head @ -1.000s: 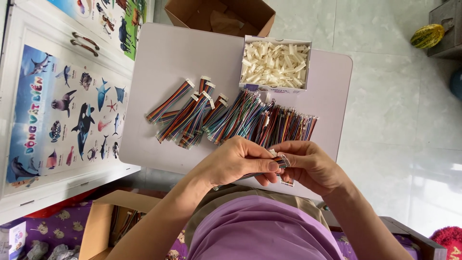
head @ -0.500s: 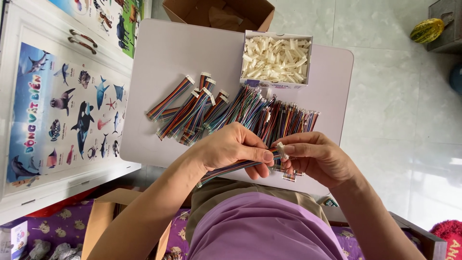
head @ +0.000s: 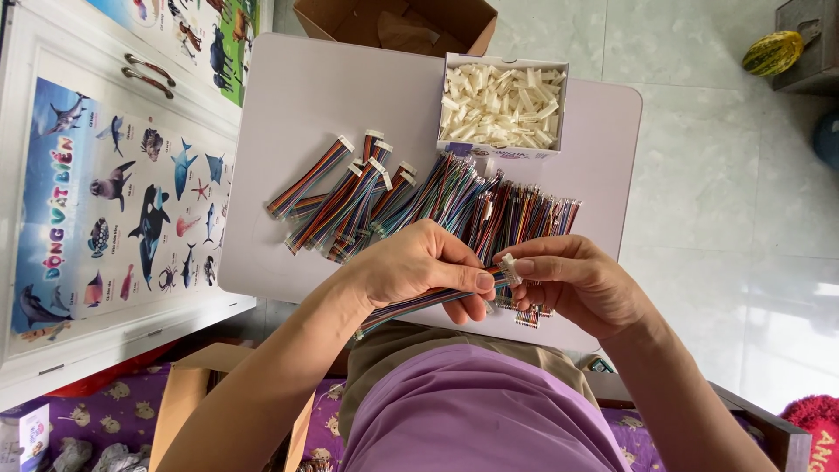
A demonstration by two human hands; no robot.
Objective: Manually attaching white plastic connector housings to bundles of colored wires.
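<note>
A small white rectangular cardboard box (head: 502, 147), open at the top and filled with white plastic connector housings, is standing at the far edge of the pale lavender table, with coloured print running along its near wall. An open brown corrugated cardboard carton (head: 395, 22) is sitting beyond the table at the top of the view. A second brown cardboard carton (head: 188, 402) is lying at the lower left, beside the person's left arm. A large laminated poster of sea animals (head: 105, 201), blue with coloured lettering, is covering the white cabinet door on the left. A second colourful animal poster (head: 197, 35) is showing on the door above it.
</note>
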